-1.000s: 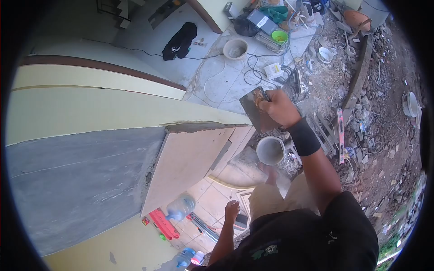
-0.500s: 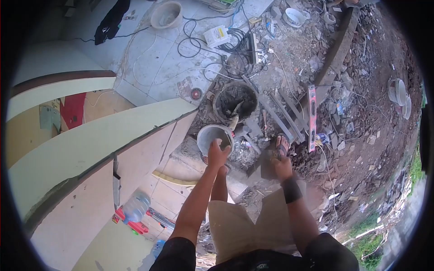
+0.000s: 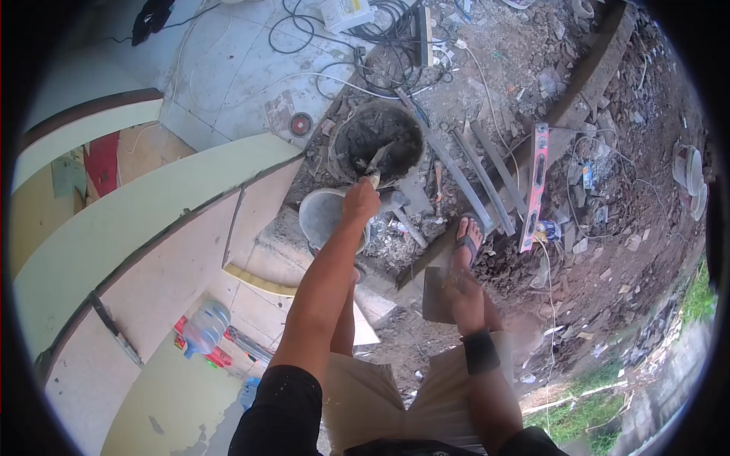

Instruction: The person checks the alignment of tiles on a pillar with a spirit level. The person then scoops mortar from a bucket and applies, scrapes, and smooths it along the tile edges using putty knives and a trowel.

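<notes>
**Trowel gripped over bucket as flat plate is held low at the site**

Nearest, a dark rectangular plate [image 3: 437, 295] is held beside the knee in the right hand [image 3: 467, 300]; the fingers appear curled in on it, but the exact grip is blurred. Whether anything is carried on its face cannot be told.

Just ahead, the handle of a metal-bladed trowel [image 3: 376, 166] is wrapped by the closed fingers of the left hand [image 3: 361, 201], the fingertips being hidden. The blade is lowered into a round, dark-rimmed bucket [image 3: 333, 152] holding dark grey material, beside a pale grey bucket [image 3: 310, 216] partly covered by the hand and forearm.

The work is judged to be midway: both tools are in hand and material is left in the bucket, but no lifted load can be made out. Pale flat panels [image 3: 175, 266] are already fixed along the low wall [image 3: 190, 182].

Farther off, a pink spirit level [image 3: 537, 182] is seen lying on the rubble [image 3: 532, 83]. Beyond, a white-and-yellow box [image 3: 346, 14] is cut off by the frame's top edge.
</notes>
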Demonstrator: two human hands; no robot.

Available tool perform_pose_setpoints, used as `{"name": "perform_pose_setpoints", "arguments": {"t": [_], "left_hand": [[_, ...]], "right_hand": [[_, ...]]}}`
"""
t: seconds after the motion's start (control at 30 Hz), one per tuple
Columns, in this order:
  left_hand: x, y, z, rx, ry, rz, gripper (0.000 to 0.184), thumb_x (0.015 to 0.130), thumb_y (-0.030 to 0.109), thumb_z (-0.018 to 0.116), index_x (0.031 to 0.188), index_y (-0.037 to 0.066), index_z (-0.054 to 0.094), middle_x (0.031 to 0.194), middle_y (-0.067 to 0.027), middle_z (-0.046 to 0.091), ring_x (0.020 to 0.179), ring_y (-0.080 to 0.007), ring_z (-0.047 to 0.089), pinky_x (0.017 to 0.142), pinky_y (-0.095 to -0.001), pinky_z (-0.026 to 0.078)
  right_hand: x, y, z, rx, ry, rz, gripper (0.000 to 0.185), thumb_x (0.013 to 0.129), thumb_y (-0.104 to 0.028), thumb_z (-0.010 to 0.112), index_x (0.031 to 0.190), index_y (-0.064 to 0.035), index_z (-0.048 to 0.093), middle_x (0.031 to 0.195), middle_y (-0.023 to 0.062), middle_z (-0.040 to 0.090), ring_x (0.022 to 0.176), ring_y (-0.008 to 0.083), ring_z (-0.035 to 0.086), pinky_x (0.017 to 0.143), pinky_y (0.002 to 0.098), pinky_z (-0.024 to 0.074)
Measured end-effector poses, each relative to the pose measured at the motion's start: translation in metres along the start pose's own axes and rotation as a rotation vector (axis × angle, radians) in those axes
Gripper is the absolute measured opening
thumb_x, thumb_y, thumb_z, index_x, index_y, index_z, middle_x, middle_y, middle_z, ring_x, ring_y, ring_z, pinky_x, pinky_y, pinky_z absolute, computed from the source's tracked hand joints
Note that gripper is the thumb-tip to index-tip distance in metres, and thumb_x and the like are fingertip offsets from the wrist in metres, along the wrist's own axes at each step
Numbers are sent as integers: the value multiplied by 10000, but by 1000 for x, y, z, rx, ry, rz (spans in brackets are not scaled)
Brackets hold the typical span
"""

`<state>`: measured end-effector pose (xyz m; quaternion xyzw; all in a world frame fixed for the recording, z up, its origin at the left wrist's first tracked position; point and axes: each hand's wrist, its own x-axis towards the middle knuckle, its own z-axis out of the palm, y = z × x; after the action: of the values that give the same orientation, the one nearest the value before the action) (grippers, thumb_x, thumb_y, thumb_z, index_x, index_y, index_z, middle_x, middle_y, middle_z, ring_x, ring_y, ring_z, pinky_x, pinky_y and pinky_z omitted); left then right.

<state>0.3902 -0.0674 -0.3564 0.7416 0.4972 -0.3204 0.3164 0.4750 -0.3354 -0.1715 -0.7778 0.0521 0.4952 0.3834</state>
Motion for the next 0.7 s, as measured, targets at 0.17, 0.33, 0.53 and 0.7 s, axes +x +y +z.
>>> {"name": "perform_pose_setpoints", "arguments": {"t": [0.17, 0.33, 0.53, 0.7], "left_hand": [[-33, -25, -1, -377, 382, -37, 500, 856, 315, 646, 1205, -13, 506, 1187, -257, 584, 1129, -400, 558, 958, -461, 450], [-113, -102, 84, -729, 394, -298, 467, 808, 246, 686, 1178, -10, 558, 1094, -233, 623, 1006, -394, 606, 888, -423, 475], [-84, -221, 174, -476, 588, -442, 652, 784, 203, 665, 1323, -77, 430, 1245, -276, 519, 1171, -398, 504, 1030, -437, 392], [-2, -271, 142, -485, 495, -381, 683, 777, 188, 648, 1355, -73, 396, 1324, -298, 469, 1218, -436, 464, 1059, -454, 363]], "right_hand": [[1, 2, 6, 15, -85, 24, 139, 837, -94, 566, 807, 10, 654, 687, -5, 587, 632, 63, 513, 573, 247, 404], [4, 5, 26, -68, -177, -23, 143, 858, -107, 557, 871, 5, 646, 723, 12, 610, 644, 73, 533, 580, 251, 420], [53, 31, 111, -277, -385, -164, 213, 886, -160, 524, 977, 14, 607, 767, 135, 661, 682, 271, 648, 662, 385, 507], [147, 74, 268, -763, -347, -408, 232, 826, -148, 520, 956, 30, 591, 903, 313, 633, 872, 475, 620, 788, 536, 490]]}}
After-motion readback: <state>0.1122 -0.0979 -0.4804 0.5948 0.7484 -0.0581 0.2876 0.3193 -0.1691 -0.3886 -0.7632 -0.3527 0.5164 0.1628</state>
